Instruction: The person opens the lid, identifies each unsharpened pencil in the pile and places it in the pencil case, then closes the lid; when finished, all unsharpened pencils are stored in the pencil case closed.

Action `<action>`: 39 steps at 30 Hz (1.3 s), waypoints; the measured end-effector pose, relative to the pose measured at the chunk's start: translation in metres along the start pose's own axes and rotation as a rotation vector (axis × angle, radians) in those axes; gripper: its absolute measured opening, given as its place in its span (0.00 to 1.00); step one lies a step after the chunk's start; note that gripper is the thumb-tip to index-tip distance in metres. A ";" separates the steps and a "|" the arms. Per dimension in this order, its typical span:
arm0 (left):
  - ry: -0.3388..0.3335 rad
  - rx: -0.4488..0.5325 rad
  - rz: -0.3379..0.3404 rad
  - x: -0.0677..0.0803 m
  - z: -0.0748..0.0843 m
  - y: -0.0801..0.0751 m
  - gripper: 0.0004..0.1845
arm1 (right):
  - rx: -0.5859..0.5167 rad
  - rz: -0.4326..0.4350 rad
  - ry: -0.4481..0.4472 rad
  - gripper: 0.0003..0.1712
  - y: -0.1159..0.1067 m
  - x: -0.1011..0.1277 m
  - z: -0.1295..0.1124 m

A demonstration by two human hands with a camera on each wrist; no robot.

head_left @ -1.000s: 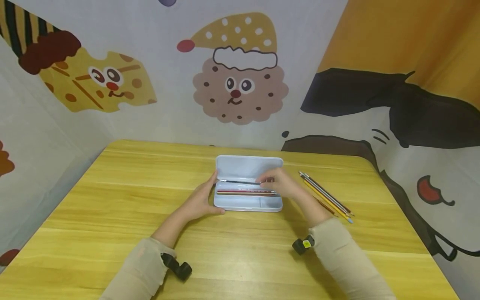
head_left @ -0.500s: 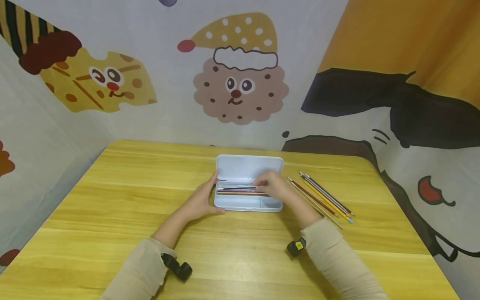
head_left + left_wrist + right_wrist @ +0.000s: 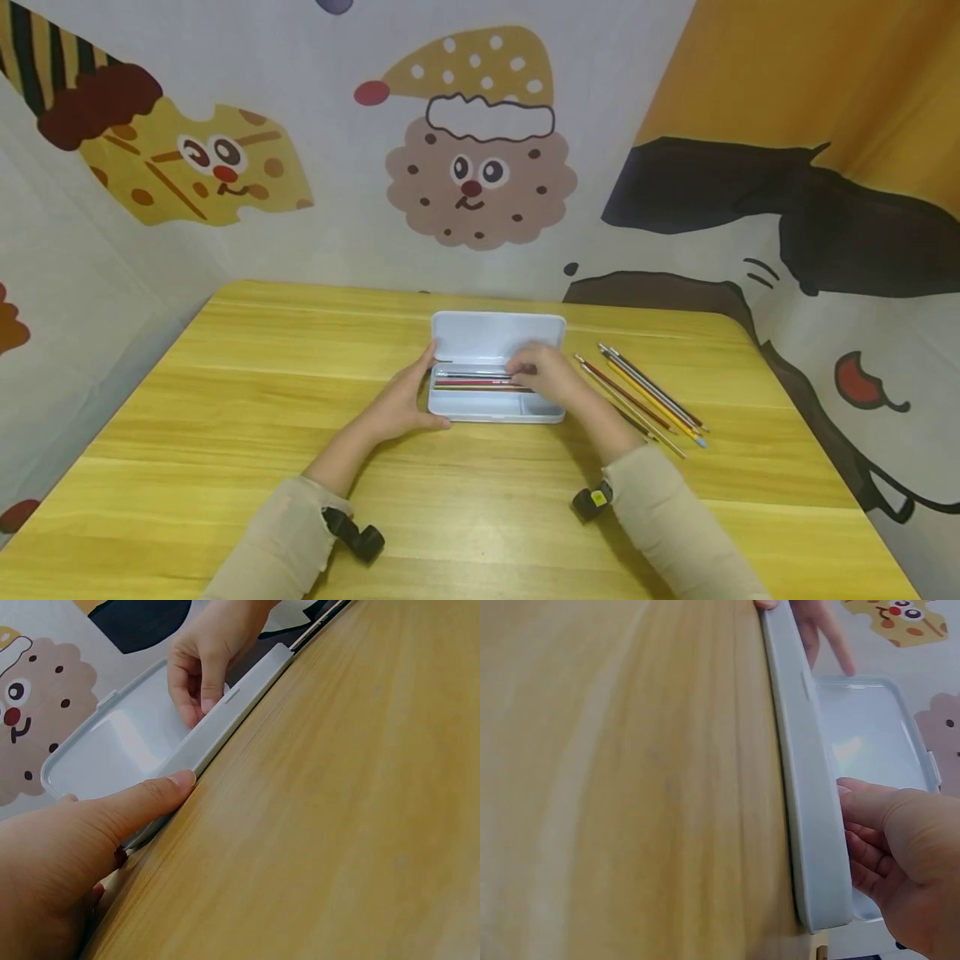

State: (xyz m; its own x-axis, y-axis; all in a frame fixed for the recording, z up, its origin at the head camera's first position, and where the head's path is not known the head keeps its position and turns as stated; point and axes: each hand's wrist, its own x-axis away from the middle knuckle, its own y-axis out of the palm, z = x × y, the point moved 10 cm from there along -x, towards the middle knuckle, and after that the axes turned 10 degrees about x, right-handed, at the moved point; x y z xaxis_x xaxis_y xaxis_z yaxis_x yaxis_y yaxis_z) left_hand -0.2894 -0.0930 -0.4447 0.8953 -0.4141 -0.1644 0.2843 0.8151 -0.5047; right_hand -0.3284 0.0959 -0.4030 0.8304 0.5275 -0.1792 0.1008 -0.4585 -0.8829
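Note:
An open white pencil case (image 3: 480, 408) lies on the table, its lid (image 3: 480, 333) tipped back. My left hand (image 3: 397, 404) grips the left end, thumb along the front wall and fingers behind; the left wrist view shows the thumb (image 3: 154, 796) on the front edge. Several pencils (image 3: 468, 382), dark, red and brown, lie lengthwise inside. Over their right ends is my right hand (image 3: 551, 372), thumb and fingers pinching at the dark pencil. In the right wrist view the front wall hides the fingertips of the right hand (image 3: 907, 840).
To the right of the case, several loose pencils (image 3: 652, 387) in brown, grey and yellow lie slanting on the wooden table (image 3: 225, 400). Behind the table hangs a cloth (image 3: 315, 258) printed with cartoon figures. A black camera is strapped to each wrist.
My right hand has moved slightly left and down, lowering the dark pencil from the case's back edge in beside the others. My left hand has stayed put on the case.

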 end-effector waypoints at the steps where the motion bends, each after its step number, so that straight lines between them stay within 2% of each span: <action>1: -0.003 -0.001 0.000 0.000 0.000 0.000 0.71 | -0.003 0.000 0.001 0.08 -0.001 0.002 -0.001; 11: 0.016 -0.002 0.002 0.000 0.001 0.001 0.71 | -0.081 0.053 -0.004 0.09 -0.028 0.030 -0.012; 18: 0.008 -0.004 0.003 0.001 0.001 0.001 0.71 | -0.084 0.092 0.011 0.10 -0.045 0.058 -0.004; 23: 0.004 0.000 0.001 0.000 0.002 0.001 0.71 | -0.088 0.123 0.040 0.12 -0.057 0.081 0.012; 26: 0.003 -0.003 -0.001 0.000 0.003 0.001 0.71 | -0.050 0.140 0.042 0.13 -0.064 0.096 0.021; 33: 0.007 -0.005 0.001 0.000 0.003 0.001 0.71 | -0.014 0.116 0.137 0.14 -0.073 0.129 0.052; 39: 0.010 -0.009 0.002 0.000 0.004 0.000 0.71 | -0.013 0.123 0.163 0.17 -0.079 0.152 0.074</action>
State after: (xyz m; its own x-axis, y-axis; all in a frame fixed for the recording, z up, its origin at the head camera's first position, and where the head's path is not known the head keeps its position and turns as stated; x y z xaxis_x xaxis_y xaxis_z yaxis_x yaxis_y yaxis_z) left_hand -0.2877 -0.0915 -0.4419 0.8925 -0.4164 -0.1735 0.2796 0.8124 -0.5117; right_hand -0.2509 0.2655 -0.3925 0.9146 0.3448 -0.2114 -0.0004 -0.5218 -0.8531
